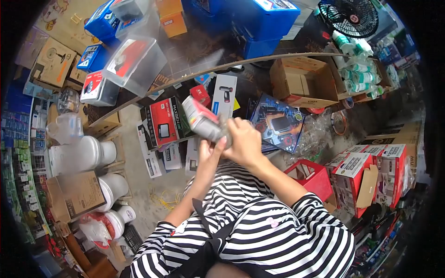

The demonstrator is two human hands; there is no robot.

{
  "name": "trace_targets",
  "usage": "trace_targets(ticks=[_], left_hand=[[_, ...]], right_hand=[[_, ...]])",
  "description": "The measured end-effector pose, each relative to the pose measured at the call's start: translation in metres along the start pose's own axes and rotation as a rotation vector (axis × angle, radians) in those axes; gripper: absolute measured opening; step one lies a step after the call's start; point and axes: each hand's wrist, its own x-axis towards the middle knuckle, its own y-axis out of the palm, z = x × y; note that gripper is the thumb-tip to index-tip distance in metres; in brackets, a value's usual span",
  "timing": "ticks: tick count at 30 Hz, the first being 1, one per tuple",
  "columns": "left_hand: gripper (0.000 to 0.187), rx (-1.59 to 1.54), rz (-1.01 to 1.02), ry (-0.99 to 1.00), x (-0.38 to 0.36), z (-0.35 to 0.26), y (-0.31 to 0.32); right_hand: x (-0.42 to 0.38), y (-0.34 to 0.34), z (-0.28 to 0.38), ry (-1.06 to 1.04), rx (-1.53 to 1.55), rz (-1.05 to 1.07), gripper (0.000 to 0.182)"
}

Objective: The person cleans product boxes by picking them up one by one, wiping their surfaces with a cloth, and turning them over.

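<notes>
A small red, white and grey box [200,119] is tilted in front of my body, blurred by motion. My left hand [209,156] is closed on its lower end, thumb toward the right. Against the box's right end, my right hand [244,140] is curled with bent fingers around something greyish-brown, perhaps a cloth, too blurred to name. Just beyond the hands lie a red and black Maxben light box [163,124], a long white box [224,96] and a small red box [200,94]. Right of my right hand is a dark blue printed box [277,123].
Above the shelf edge [204,72] stand clear tubs [134,62] and blue boxes [271,21]. An open cardboard carton [303,83] is at the right, near plastic bottles [359,76] and a black fan [350,17]. White buckets [90,153] line the left; red-and-white cartons [352,173] stand right.
</notes>
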Motion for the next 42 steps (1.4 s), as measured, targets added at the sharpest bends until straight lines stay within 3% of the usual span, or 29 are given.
trace_targets(ticks=[2, 4, 5, 6, 8, 9, 11, 12, 15, 18, 20, 23, 27, 31, 33, 34, 36, 41, 42], left_hand=[[0.055, -0.192, -0.237, 0.036, -0.004, -0.006, 0.017], [0.051, -0.422, -0.226, -0.041, 0.009, 0.007, 0.000], [0.050, -0.341, -0.231, -0.095, 0.016, 0.012, -0.007], [0.048, -0.422, -0.212, -0.139, 0.021, 0.020, -0.016], [0.046, -0.634, -0.085, -0.188, 0.035, 0.043, -0.032], [0.046, -0.635, -0.088, -0.185, 0.036, 0.038, -0.032], [0.049, -0.733, 0.092, -0.174, 0.033, 0.029, -0.032], [0.046, -0.639, -0.036, -0.234, 0.030, 0.019, -0.027], [0.052, -0.419, -0.255, -0.088, 0.033, 0.017, -0.028], [0.053, -0.305, -0.203, -0.043, 0.026, 0.021, -0.038], [0.053, -0.281, -0.178, -0.045, 0.023, 0.026, -0.036], [0.051, -0.381, -0.187, -0.069, 0.027, 0.026, -0.041], [0.044, -0.409, -0.278, -0.008, 0.034, 0.014, -0.057], [0.058, -0.296, -0.342, 0.110, 0.035, -0.033, -0.060], [0.059, -0.222, -0.296, 0.194, 0.048, -0.053, -0.066], [0.058, -0.227, -0.285, 0.216, 0.055, -0.068, -0.062], [0.059, -0.283, -0.233, 0.197, 0.065, -0.096, -0.043], [0.057, -0.236, -0.106, 0.098, 0.113, -0.116, -0.024], [0.058, -0.238, -0.137, 0.075, 0.118, -0.116, -0.019]], right_hand=[[-0.003, 0.003, 0.007, -0.166, -0.043, -0.013, 0.057], [-0.002, 0.000, 0.014, -0.196, -0.063, 0.008, 0.056], [-0.002, 0.001, 0.016, -0.207, -0.065, 0.010, 0.056], [-0.004, -0.003, 0.019, -0.253, -0.053, 0.083, 0.056], [-0.009, 0.002, 0.028, -0.300, -0.076, 0.036, 0.053], [-0.009, 0.002, 0.030, -0.296, -0.059, 0.057, 0.053], [-0.007, -0.009, 0.030, -0.289, -0.008, 0.093, 0.054], [-0.006, -0.013, 0.027, -0.276, 0.043, 0.128, 0.056], [0.012, -0.016, 0.000, -0.164, -0.064, -0.038, 0.067], [0.048, -0.027, -0.022, -0.047, -0.181, -0.123, 0.064], [0.057, -0.030, -0.018, -0.106, -0.194, -0.165, 0.063], [0.038, -0.026, -0.001, -0.287, -0.102, -0.024, 0.072], [-0.008, -0.012, -0.004, -0.397, 0.006, 0.093, 0.065], [-0.024, -0.013, -0.035, -0.240, 0.130, -0.075, 0.053], [-0.018, -0.023, -0.042, 0.063, 0.215, -0.100, 0.047], [-0.014, -0.017, -0.052, 0.099, 0.312, -0.137, 0.045], [-0.011, -0.008, -0.052, 0.288, 0.792, 0.078, 0.045], [0.026, -0.005, -0.017, 0.294, 0.995, 0.401, 0.043], [0.034, -0.001, -0.006, 0.207, 1.116, 0.256, 0.041]])
